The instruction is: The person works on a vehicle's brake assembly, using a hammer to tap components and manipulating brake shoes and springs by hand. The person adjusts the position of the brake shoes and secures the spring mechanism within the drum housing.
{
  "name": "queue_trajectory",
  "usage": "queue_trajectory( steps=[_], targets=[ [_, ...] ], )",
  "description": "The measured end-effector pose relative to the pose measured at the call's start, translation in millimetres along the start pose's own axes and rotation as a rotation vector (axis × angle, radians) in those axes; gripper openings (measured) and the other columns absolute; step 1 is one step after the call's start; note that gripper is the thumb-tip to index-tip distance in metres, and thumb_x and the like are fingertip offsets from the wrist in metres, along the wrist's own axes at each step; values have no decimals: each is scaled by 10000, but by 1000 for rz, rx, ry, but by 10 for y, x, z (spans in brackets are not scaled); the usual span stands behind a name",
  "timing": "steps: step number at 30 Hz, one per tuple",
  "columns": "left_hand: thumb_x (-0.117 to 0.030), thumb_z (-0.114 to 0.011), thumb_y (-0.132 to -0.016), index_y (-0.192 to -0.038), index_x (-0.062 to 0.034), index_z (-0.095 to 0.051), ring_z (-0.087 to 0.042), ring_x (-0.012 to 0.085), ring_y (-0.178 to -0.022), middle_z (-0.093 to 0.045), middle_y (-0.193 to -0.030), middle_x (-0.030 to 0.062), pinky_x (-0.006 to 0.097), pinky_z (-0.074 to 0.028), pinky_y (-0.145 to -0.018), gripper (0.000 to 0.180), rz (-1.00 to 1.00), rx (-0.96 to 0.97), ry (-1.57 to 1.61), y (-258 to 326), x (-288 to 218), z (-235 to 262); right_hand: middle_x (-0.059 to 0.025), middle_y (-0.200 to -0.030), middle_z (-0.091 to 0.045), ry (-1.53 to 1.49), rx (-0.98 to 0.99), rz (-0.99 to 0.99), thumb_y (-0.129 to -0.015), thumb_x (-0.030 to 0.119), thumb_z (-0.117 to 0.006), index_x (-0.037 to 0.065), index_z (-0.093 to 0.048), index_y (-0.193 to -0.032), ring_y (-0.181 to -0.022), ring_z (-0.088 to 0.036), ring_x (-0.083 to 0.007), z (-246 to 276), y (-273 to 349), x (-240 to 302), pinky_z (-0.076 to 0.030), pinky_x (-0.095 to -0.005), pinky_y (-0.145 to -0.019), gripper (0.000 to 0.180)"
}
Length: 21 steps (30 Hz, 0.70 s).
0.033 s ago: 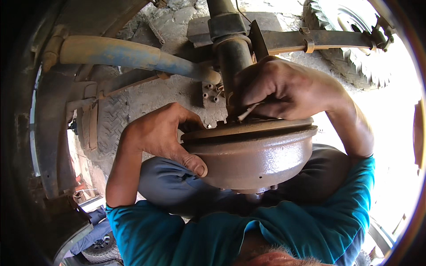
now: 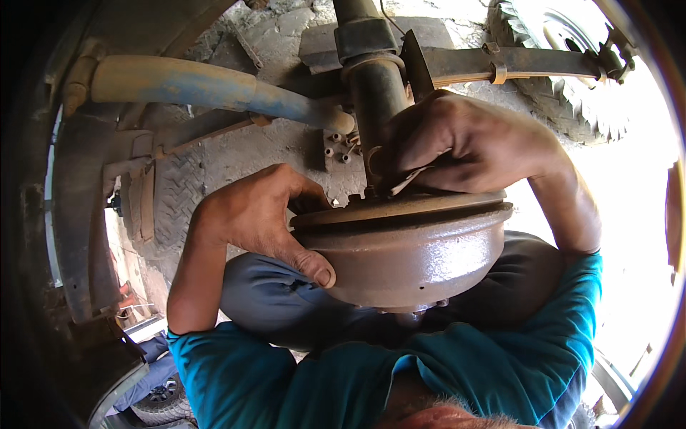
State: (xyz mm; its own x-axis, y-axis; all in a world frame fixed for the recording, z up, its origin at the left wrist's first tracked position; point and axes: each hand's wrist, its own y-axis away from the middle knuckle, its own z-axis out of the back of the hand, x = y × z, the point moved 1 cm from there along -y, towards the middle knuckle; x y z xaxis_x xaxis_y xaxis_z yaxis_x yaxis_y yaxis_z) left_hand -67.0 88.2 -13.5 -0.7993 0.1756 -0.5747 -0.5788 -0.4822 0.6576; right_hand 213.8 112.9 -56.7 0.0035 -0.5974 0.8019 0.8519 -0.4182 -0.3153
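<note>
A brown brake drum [image 2: 400, 261] sits at the end of the axle tube [image 2: 379, 93], with its backing plate [image 2: 400, 209] behind it. At the drum's left edge, my left hand [image 2: 261, 218] grips the rim, thumb on the outer wall and fingers reaching behind the plate. My right hand [image 2: 468, 143] is closed behind the plate beside the axle. Out of its fingers sticks a thin, pale, flat-ended piece [image 2: 407, 181], whose kind I cannot make out. The fingertips on the axle side are in shadow and partly hidden.
A worn blue-and-tan shock absorber [image 2: 193, 84] slants in from the left to the axle. Leaf springs [image 2: 529, 66] cross at the upper right, before a tyre [image 2: 564, 107]. A metal block with studs [image 2: 341, 152] rests on the ground. My bent legs lie below the drum.
The pale thin piece has shifted slightly right and its angle has changed a little with my right hand. My left hand keeps its grip on the drum.
</note>
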Motion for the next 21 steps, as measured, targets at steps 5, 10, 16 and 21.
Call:
queue_trajectory(
  steps=[5,10,16,21],
  targets=[
    [-625,-1007,-471,-1076,34,-741,-764,340,-872,-759,-912,219,412,-577,-799,934,-16,58,-128,-63,-131,-60,-182,-816,-676,136,-272,-41,-831,-25,-721,-40,-710,-889,-798,-702,-346,57,-12,85,-549,-442,-737,61],
    [-701,-980,-476,-1030,41,-731,-756,351,-773,-740,-822,200,421,-568,-715,959,-63,45,-8,-35,-26,-137,-188,-827,-671,-47,-3,90,-805,-42,-719,-59,-648,-826,-833,-689,-382,-10,-131,56,-546,-465,-752,76],
    [-725,-964,-490,-944,40,-720,-738,349,-706,-721,-764,187,421,-556,-663,922,-159,60,-33,-153,14,-110,-176,-804,-653,-33,-131,-7,-801,-41,-717,-41,-654,-802,-834,-697,-343,69,-41,19,-545,-438,-743,63],
    [-719,-964,-492,-886,38,-718,-731,347,-678,-715,-738,184,423,-556,-656,888,-168,37,-44,-134,1,-103,-172,-831,-665,-22,-58,40,-804,-47,-707,-42,-686,-831,-829,-696,-349,-15,-154,51,-554,-438,-760,35]
  ],
)
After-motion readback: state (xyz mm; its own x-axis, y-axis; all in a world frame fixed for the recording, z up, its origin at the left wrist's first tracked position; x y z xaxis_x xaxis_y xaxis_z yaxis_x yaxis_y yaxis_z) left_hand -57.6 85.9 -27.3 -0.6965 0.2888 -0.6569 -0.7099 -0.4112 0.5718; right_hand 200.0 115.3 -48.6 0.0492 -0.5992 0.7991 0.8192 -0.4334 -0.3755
